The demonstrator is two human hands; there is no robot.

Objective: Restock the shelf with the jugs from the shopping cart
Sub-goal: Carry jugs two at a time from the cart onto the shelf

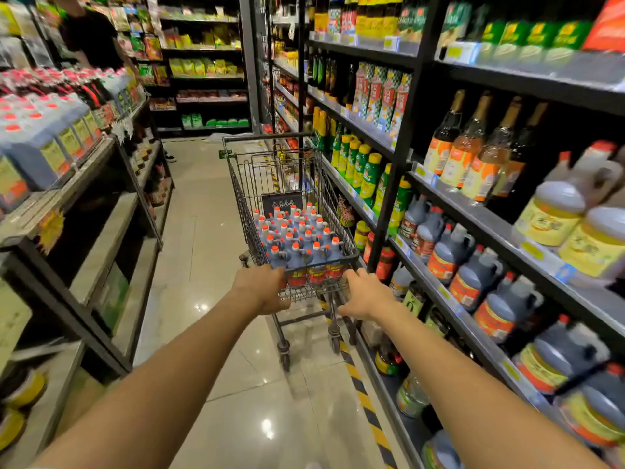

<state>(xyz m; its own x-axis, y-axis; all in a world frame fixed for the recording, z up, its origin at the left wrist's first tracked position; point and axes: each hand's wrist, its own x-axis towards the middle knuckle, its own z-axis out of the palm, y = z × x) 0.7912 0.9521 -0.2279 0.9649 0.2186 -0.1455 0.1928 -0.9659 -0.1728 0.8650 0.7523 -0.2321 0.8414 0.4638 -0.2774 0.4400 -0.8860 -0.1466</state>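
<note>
A wire shopping cart (247, 198) stands in the aisle ahead of me, close to the right-hand shelves. Its basket holds several dark jugs (297, 236) with red caps and red labels, packed upright. My left hand (262, 289) grips the cart's near rim on the left. My right hand (363, 294) lies over the near rim on the right, fingers curled on it. On the right shelf (439, 292) stand matching dark jugs (473, 275) with red labels, in a row at about cart height.
Shelving lines both sides of the narrow aisle. Bottles and green sauce containers (358, 167) fill the upper right shelves. A yellow-black floor stripe (358, 384) runs along the right shelf base. A person in black (91, 35) stands far left. More shelves close the aisle's end.
</note>
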